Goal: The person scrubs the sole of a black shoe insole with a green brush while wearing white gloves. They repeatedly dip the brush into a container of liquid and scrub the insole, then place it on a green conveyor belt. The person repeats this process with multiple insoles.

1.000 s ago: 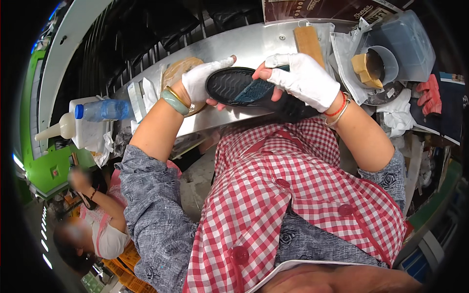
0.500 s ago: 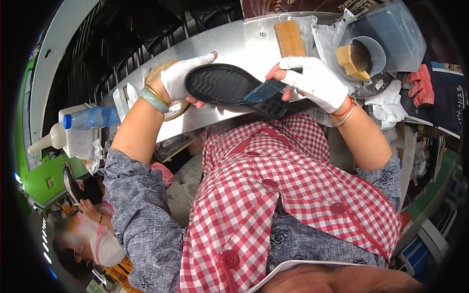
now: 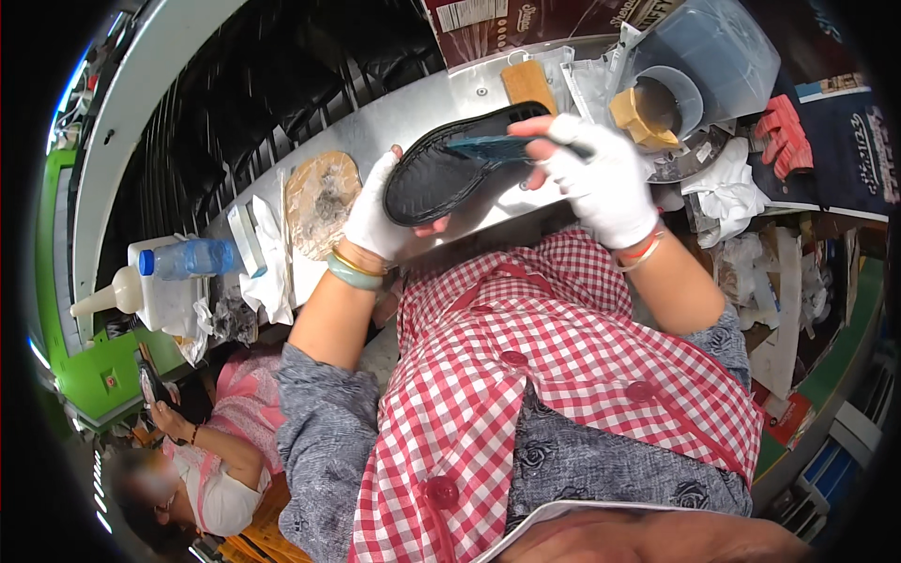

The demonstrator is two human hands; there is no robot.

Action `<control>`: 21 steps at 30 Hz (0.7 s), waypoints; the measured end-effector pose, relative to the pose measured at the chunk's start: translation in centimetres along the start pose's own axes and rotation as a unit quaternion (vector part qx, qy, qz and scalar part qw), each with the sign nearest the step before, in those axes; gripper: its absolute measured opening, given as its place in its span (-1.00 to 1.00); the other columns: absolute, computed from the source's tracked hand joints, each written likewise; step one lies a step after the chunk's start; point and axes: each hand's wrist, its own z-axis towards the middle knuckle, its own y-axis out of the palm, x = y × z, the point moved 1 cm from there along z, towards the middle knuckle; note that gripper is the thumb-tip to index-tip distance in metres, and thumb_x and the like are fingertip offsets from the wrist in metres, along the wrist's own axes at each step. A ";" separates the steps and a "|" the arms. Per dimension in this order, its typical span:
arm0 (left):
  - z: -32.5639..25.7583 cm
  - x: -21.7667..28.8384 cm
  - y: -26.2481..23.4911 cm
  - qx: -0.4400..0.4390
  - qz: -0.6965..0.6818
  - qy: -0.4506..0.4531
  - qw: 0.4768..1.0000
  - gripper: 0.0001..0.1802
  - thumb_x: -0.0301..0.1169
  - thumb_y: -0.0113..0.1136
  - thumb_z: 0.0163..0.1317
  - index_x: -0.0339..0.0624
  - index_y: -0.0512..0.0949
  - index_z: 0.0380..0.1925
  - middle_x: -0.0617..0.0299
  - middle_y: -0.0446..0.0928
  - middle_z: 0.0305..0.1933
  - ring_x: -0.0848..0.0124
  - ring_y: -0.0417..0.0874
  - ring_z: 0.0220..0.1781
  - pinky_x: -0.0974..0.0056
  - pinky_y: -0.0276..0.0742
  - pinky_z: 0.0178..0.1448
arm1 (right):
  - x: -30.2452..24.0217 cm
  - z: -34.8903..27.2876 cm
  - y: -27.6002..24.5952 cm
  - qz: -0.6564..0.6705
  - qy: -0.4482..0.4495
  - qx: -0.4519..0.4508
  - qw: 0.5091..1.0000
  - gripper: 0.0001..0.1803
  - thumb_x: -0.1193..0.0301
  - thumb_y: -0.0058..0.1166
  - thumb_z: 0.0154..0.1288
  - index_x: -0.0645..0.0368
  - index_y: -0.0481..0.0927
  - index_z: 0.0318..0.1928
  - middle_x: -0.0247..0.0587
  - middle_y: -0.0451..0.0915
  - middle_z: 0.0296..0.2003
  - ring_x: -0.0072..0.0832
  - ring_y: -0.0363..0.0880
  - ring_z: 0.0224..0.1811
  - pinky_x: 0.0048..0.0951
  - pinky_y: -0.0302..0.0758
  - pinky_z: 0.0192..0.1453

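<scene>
A black shoe sole (image 3: 434, 183) is held tilted above the metal bench by my left hand (image 3: 372, 216), its fingers and thumb wrapped round the wide end. My right hand (image 3: 605, 178) pinches a flat dark teal brush (image 3: 490, 147) between thumb and fingers. The brush lies along the inner face of the sole, near its middle, and I cannot tell whether it touches. White fingertip-less gloves cover both hands.
A stained round brown pad (image 3: 321, 211) lies left on the metal bench (image 3: 394, 113). A brown block (image 3: 527, 83), a yellow sponge (image 3: 631, 114) at a clear cup (image 3: 693, 98), a plastic bin (image 3: 727, 47) and a red glove (image 3: 785, 136) are right. A water bottle (image 3: 195, 257) and a co-worker (image 3: 225, 460) are left.
My left hand has moved right and nearer me, turning the sole so its narrow end points up and away. The brush has swung to nearly level.
</scene>
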 end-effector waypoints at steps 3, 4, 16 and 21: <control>1.0 -0.8 0.4 0.028 -0.014 0.045 0.998 -0.34 0.16 -0.22 0.26 -0.24 0.44 -0.05 -0.04 0.55 -0.30 0.19 0.55 -0.52 0.35 0.28 -0.63 | 2.1 -0.7 2.3 -0.174 -0.251 -0.026 0.952 -0.83 0.60 0.08 0.16 0.29 0.59 -0.20 -0.19 0.61 -0.37 -0.58 0.57 -0.41 -0.60 0.51 -0.31; 1.0 -1.1 0.6 0.056 -0.027 0.063 0.996 -0.35 0.16 -0.21 0.25 -0.24 0.44 -0.06 -0.03 0.55 -0.30 0.18 0.55 -0.51 0.34 0.30 -0.62 | 2.0 -1.4 3.4 -0.209 -0.279 -0.061 0.935 -0.84 0.63 0.08 0.14 0.30 0.59 -0.22 -0.17 0.61 -0.37 -0.52 0.60 -0.40 -0.58 0.52 -0.30; -2.5 -3.2 2.0 0.072 0.040 0.142 0.986 -0.43 0.10 -0.03 0.22 -0.03 0.35 0.09 0.16 0.49 0.02 0.22 0.58 -0.12 0.11 0.56 -0.14 | -0.3 -2.3 0.1 -0.038 -0.212 0.248 0.944 -0.77 0.38 -0.01 0.34 0.29 0.56 -0.13 -0.31 0.58 -0.40 -0.65 0.57 -0.45 -0.70 0.41 -0.44; -4.9 -0.3 8.9 -0.046 0.173 0.306 0.935 -0.20 0.21 -0.07 0.17 -0.32 0.29 0.12 -0.02 0.53 -0.14 0.17 0.63 -0.24 0.26 0.54 -0.35 | 1.8 -1.7 -1.2 0.007 -0.308 0.342 0.888 -0.70 0.37 -0.08 0.38 0.31 0.47 0.01 -0.25 0.59 -0.30 -0.57 0.60 -0.32 -0.65 0.44 -0.33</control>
